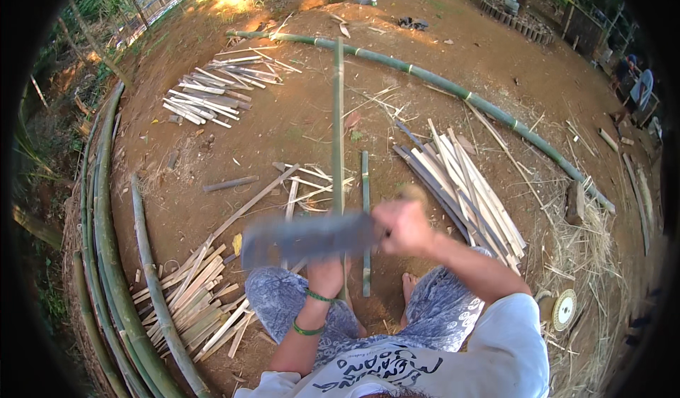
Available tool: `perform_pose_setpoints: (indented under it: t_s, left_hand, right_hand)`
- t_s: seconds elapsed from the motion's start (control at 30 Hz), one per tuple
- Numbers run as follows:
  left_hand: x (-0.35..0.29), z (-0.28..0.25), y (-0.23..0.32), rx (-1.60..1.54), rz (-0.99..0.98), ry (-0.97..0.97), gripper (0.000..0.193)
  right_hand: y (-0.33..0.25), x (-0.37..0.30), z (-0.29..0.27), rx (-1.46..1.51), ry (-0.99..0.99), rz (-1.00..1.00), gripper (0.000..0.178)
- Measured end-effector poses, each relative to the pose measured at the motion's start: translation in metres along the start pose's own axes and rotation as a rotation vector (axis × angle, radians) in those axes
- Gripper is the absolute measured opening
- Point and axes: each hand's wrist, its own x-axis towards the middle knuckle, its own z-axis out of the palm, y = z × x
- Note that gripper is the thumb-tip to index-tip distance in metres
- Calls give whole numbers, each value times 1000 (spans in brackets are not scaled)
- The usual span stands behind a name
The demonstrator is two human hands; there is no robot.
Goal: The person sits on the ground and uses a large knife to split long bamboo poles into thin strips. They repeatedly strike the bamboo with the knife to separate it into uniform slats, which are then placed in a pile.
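My right hand (407, 226) is closed around the handle of a broad machete (308, 238). Its dark blade points left and is smeared by motion; the light butt of the handle shows above my fist. Behind the blade, my left hand (326, 277) grips the lower part of a long bamboo strip (338, 121), its fingers mostly hidden. The blade crosses in front of the strip, and I cannot tell whether they touch. To the right of this strip, a shorter green bamboo strip (365, 221) lies on the ground between my legs.
Split bamboo lies in piles at far left (205, 97), near left (195, 306) and right (464, 185). Long bamboo poles (106, 235) line the left side. A green pole (439, 82) curves across the back. A pale round reel (564, 310) stands by shavings at right.
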Motion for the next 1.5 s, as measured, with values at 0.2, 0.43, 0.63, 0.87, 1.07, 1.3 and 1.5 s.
perform_pose_setpoints:
  t_s: [0.2,0.43,0.63,0.87,1.07,1.3,1.5]
  left_hand:
    - [-18,-6,20,-36,-215,97,38]
    - [-15,-13,6,176,4,27,41]
    - [-25,-25,-1,279,-200,-12,37]
    - [-38,-17,28,39,-220,51,40]
    - [-48,-25,10,371,34,7,43]
    - [-54,-28,3,84,-264,18,42]
    - [-74,-26,25,75,-289,-71,42]
  right_hand:
    - [23,4,1,-13,-51,247,24]
    - [7,4,1,-102,-23,-2,19]
    - [1,7,-10,-61,-21,55,18]
    - [19,12,-5,-73,23,207,18]
    - [10,14,-20,-116,47,46,23]
    - [6,4,-10,-122,-48,28,27]
    - [54,39,-40,-193,25,490,17]
